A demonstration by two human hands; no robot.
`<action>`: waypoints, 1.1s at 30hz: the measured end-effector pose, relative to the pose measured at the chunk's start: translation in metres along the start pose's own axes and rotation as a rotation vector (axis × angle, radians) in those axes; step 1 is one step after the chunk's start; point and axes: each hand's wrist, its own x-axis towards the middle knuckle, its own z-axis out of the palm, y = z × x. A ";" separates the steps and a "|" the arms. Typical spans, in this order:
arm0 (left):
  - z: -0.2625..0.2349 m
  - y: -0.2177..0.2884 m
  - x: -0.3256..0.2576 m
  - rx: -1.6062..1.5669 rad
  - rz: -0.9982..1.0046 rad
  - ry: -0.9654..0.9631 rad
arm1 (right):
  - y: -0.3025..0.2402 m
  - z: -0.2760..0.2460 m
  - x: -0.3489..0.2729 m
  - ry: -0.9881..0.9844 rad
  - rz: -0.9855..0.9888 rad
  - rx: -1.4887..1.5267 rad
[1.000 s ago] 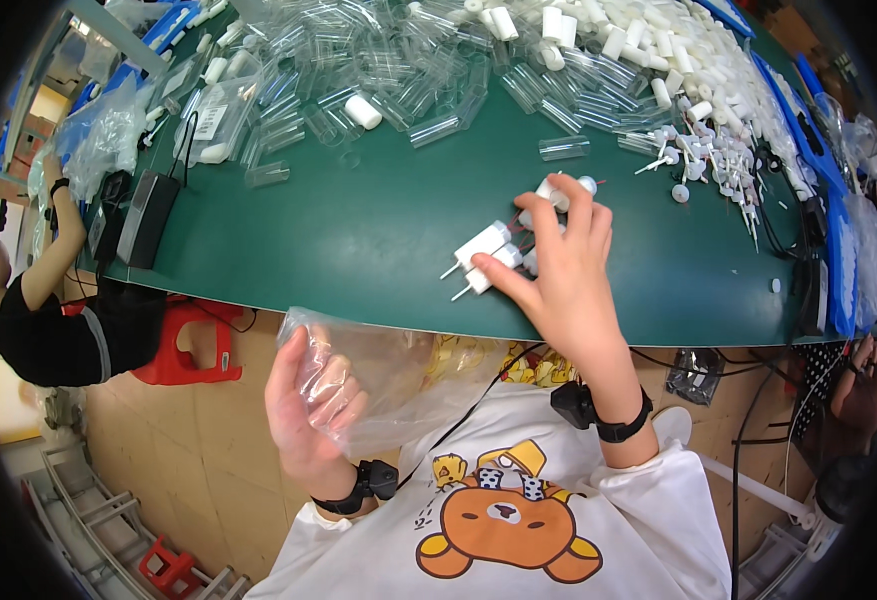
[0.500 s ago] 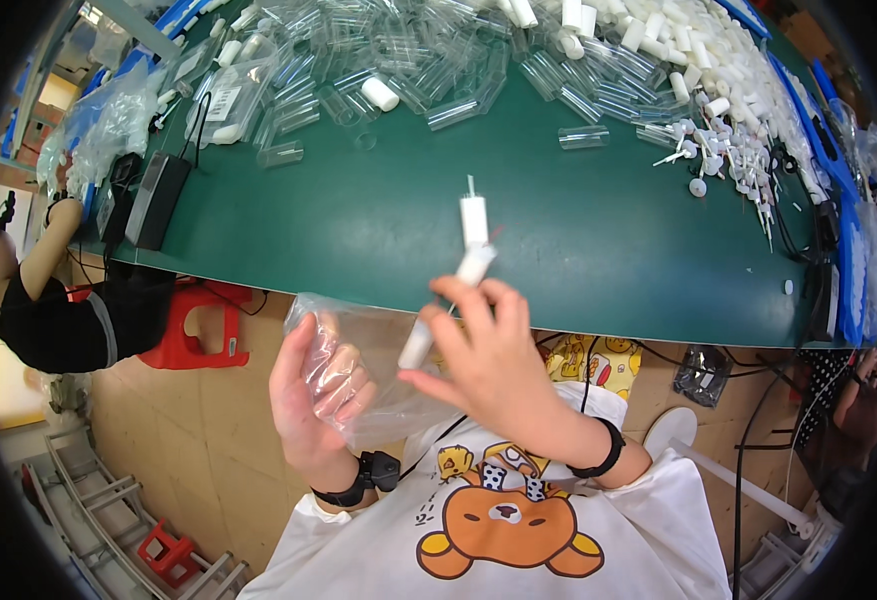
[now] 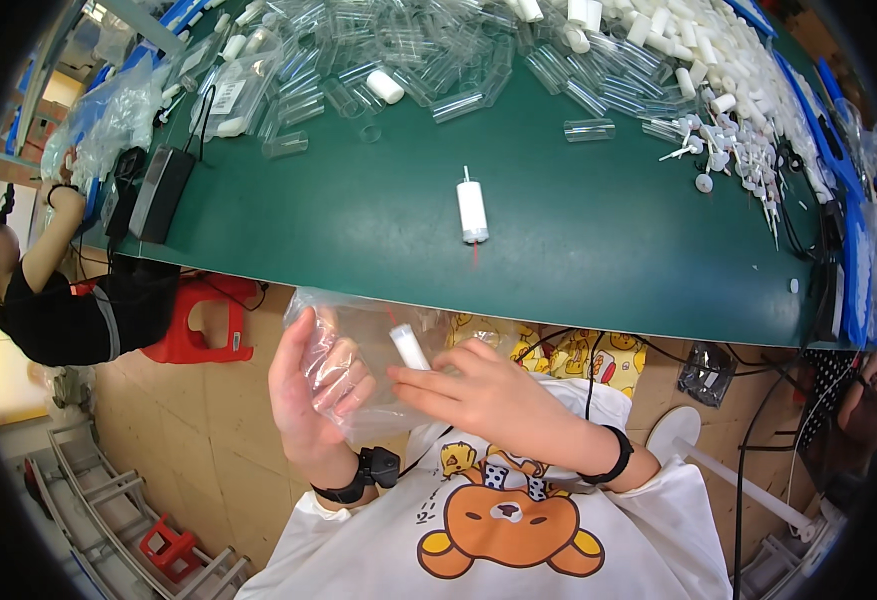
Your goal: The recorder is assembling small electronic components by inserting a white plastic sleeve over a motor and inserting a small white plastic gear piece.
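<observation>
A clear plastic bag (image 3: pixel 358 395) hangs in front of the table's near edge. My left hand (image 3: pixel 313 385) is closed on its left side, with curled fingers showing through the film. A white cylinder (image 3: pixel 410 347) with a clear end and a thin red wire lies at the bag, by the fingertips of my right hand (image 3: pixel 468 390). The right fingers are bent against it, its lower end hidden behind them. On the green table ahead lies a similar white cylinder (image 3: pixel 471 212), with a thin pin at its far end and a red wire at its near end.
Clear tubes (image 3: pixel 458 105) and white cylinders (image 3: pixel 658 30) are heaped along the far side of the green table (image 3: pixel 338 220). White stemmed parts (image 3: pixel 728 150) lie at the right. A black box (image 3: pixel 161 195) stands left. Another person (image 3: pixel 53 310) sits beyond a red stool (image 3: pixel 198 325).
My right hand has drawn back from the table edge toward me. A white cylinder near the table edge has come away. The other cylinder at the bag has tilted, and the table one stays put.
</observation>
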 end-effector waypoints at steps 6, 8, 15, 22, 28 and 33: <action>-0.001 0.001 -0.002 0.007 0.010 0.001 | 0.015 -0.020 -0.005 0.062 0.054 0.098; -0.002 0.001 -0.002 -0.020 0.016 -0.001 | 0.015 -0.034 -0.003 0.187 0.107 0.132; -0.007 0.000 -0.001 -0.043 0.022 -0.058 | 0.046 -0.053 0.031 0.674 0.377 -0.301; -0.005 0.002 -0.002 -0.020 0.043 0.059 | 0.040 -0.032 0.017 0.323 0.144 -0.201; -0.007 0.008 -0.005 -0.007 0.049 0.105 | 0.015 -0.015 -0.011 0.107 -0.077 -0.165; -0.007 0.006 -0.006 -0.009 0.052 0.111 | 0.039 0.000 -0.035 0.432 -0.160 -0.064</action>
